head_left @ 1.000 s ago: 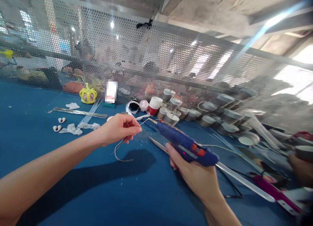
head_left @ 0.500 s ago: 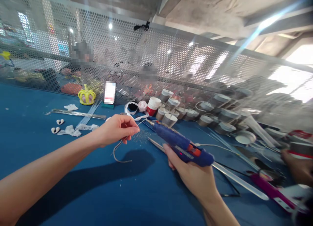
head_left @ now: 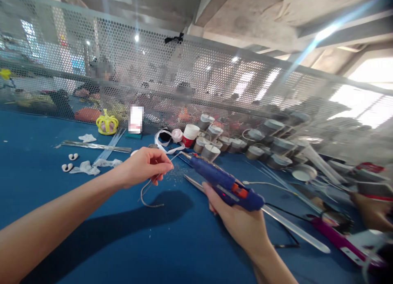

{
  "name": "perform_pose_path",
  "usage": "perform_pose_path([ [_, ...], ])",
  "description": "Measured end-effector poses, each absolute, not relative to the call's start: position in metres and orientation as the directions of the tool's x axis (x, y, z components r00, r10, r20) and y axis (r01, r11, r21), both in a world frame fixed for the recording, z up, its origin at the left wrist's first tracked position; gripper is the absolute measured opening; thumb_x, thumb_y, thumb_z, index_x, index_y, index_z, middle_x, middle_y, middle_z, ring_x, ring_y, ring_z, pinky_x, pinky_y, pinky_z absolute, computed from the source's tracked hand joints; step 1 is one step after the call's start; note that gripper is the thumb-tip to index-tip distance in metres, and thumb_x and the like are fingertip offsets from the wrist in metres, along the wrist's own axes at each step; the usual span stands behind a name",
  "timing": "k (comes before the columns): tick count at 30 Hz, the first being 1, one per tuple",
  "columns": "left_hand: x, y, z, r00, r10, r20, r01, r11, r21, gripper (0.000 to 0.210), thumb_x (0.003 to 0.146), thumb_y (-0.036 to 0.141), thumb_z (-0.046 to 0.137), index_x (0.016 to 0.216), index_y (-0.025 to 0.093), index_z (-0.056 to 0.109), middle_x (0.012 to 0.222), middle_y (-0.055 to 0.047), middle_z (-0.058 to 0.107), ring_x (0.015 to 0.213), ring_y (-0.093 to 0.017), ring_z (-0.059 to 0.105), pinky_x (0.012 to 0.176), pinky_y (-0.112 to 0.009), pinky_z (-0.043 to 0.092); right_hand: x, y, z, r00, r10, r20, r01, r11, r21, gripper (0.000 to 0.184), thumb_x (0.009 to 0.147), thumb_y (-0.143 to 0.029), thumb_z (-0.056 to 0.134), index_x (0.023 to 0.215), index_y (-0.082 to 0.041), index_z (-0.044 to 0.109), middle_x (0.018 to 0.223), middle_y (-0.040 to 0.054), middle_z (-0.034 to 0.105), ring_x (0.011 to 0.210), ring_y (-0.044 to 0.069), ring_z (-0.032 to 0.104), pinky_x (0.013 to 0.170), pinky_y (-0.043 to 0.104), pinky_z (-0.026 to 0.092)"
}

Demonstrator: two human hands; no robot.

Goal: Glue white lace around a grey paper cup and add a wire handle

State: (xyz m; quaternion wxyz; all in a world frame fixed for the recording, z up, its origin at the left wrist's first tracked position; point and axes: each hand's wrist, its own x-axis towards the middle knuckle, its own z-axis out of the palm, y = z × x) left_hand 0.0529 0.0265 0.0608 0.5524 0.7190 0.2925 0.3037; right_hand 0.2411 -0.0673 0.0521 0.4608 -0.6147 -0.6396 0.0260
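My left hand [head_left: 147, 167] is closed in a pinch on a thin grey wire [head_left: 150, 205], whose curved end hangs below the fingers. A short pale end of it sticks out to the right of the fingertips, at the tip of a blue glue gun [head_left: 222, 181]. Whether the two touch, I cannot tell. My right hand [head_left: 238, 216] is wrapped round the glue gun, whose red light shows. A clear glue stick [head_left: 297, 230] juts from the gun's back. Under the right hand, a pointed metal blade [head_left: 193, 183] pokes out; its other end is hidden.
Small grey buckets [head_left: 210, 152] and paper cups [head_left: 190, 135] stand by the mesh screen [head_left: 147, 71]. Farther left are a yellow crown-shaped piece [head_left: 107, 123], a phone [head_left: 136, 119], wires [head_left: 96, 146] and lace scraps [head_left: 87, 167]. A purple power strip [head_left: 334, 241] and another person's hand [head_left: 373, 208] are at right.
The view has shifted slightly, so things sit a little farther left. Both hands keep their holds, and the gun's tip stays at the wire's end.
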Motion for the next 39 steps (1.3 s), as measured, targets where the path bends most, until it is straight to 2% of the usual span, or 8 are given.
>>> perform_pose_path([
  [12, 0.053, 0.025, 0.064, 0.651, 0.755, 0.081, 0.072, -0.167, 0.983, 0.012, 0.074, 0.024, 0.054, 0.07, 0.013, 0.053, 0.052, 0.004, 0.052, 0.044, -0.004, 0.047, 0.045, -0.017, 0.038, 0.244, -0.066, 0.045, 0.182, 0.827, 0.531, 0.752, 0.231, -0.617, 0.018, 0.072, -0.036, 0.056, 0.068, -0.019, 0.053, 0.041, -0.0052, 0.049, 0.037, 0.012, 0.049, 0.041, 0.023, 0.041],
  [20, 0.052, 0.024, 0.065, 0.67, 0.74, 0.068, 0.074, -0.157, 0.985, 0.015, 0.074, 0.027, 0.055, 0.072, 0.013, 0.055, 0.052, 0.004, 0.052, 0.044, -0.004, 0.048, 0.045, -0.018, 0.038, 0.241, -0.068, 0.054, 0.19, 0.797, 0.573, 0.788, 0.224, -0.573, 0.029, 0.074, -0.037, 0.054, 0.051, -0.021, 0.046, 0.037, -0.0042, 0.046, 0.036, 0.012, 0.048, 0.048, 0.025, 0.045],
  [25, 0.051, 0.024, 0.066, 0.697, 0.716, 0.021, 0.042, -0.071, 0.997, 0.017, 0.074, 0.029, 0.056, 0.074, 0.012, 0.057, 0.053, 0.004, 0.053, 0.044, -0.005, 0.048, 0.045, -0.018, 0.037, 0.237, -0.069, 0.056, 0.232, 0.837, 0.495, 0.678, 0.226, -0.7, 0.031, 0.071, -0.038, 0.056, 0.048, -0.022, 0.043, 0.036, -0.0036, 0.046, 0.032, 0.011, 0.045, 0.037, 0.023, 0.042],
  [30, 0.049, 0.024, 0.067, 0.752, 0.659, -0.03, -0.018, 0.067, 0.998, 0.017, 0.073, 0.029, 0.058, 0.076, 0.012, 0.058, 0.055, 0.003, 0.053, 0.048, -0.005, 0.05, 0.047, -0.018, 0.039, 0.234, -0.07, 0.051, 0.305, 0.85, 0.428, 0.562, 0.202, -0.802, 0.033, 0.071, -0.039, 0.056, 0.047, -0.02, 0.044, 0.036, -0.0026, 0.045, 0.036, 0.011, 0.046, 0.039, 0.023, 0.042],
  [35, 0.048, 0.025, 0.066, 0.786, 0.617, -0.049, -0.046, 0.136, 0.99, 0.021, 0.072, 0.031, 0.06, 0.078, 0.011, 0.059, 0.057, 0.002, 0.053, 0.051, -0.006, 0.05, 0.048, -0.02, 0.04, 0.237, -0.067, 0.051, 0.285, 0.879, 0.381, 0.46, 0.223, -0.859, 0.028, 0.071, -0.039, 0.058, 0.055, -0.017, 0.053, 0.035, -0.0043, 0.043, 0.031, 0.008, 0.039, 0.036, 0.022, 0.037],
  [39, 0.047, 0.027, 0.066, 0.789, 0.613, -0.042, -0.052, 0.136, 0.989, 0.023, 0.072, 0.033, 0.061, 0.079, 0.011, 0.06, 0.058, 0.002, 0.053, 0.051, -0.006, 0.05, 0.049, -0.02, 0.041, 0.241, -0.064, 0.05, 0.271, 0.886, 0.377, 0.43, 0.239, -0.871, 0.028, 0.071, -0.04, 0.059, 0.056, -0.016, 0.054, 0.036, -0.004, 0.045, 0.031, 0.008, 0.039, 0.036, 0.023, 0.036],
])
